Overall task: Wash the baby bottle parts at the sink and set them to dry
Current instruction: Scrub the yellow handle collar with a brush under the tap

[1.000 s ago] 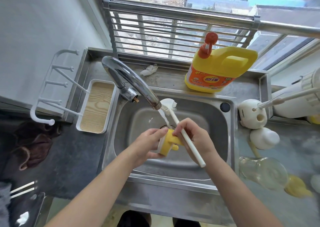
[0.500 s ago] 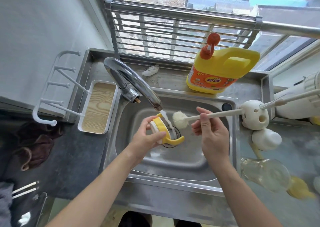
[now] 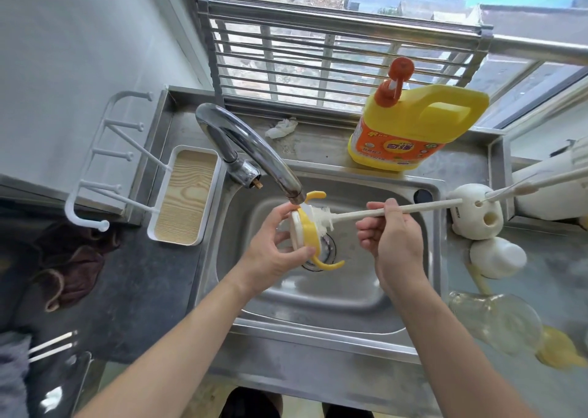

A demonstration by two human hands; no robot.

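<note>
Scrubbing is the step I'm on right now, not rinsing or drying. My left hand (image 3: 273, 252) grips the yellow plastic bottle collar (image 3: 307, 231), the one with two curved handles and a white ring on its left face. It's pinched between thumb and fingers and held on edge just under the spout of the curved chrome tap (image 3: 254, 153), above the drain of the stainless steel sink (image 3: 350, 293).

My right hand (image 3: 396, 242) has its fingers curled round the long white handle of the bottle brush (image 3: 391, 211), and the bristle head pokes into the collar from the right. So both hands are closed on something, a little apart, with the brush bridging them over the middle of the basin. Can't tell if water is actually running, nothing shows clearly at the spout.

Next move, I reckon: twist the brush round inside the ring, work along the threads and the handle roots, then rinse. That needs a firm hold, since wet plastic is slippery and could drop into the basin.

After that it should go on the white peg rack (image 3: 184, 201) with the wood-grain tray, left of the sink. The clear bottle body (image 3: 496, 325) lies on its side on the right counter, probably waiting its turn. The yellow detergent jug (image 3: 416, 131) with the orange pump stands on the far ledge.
</note>
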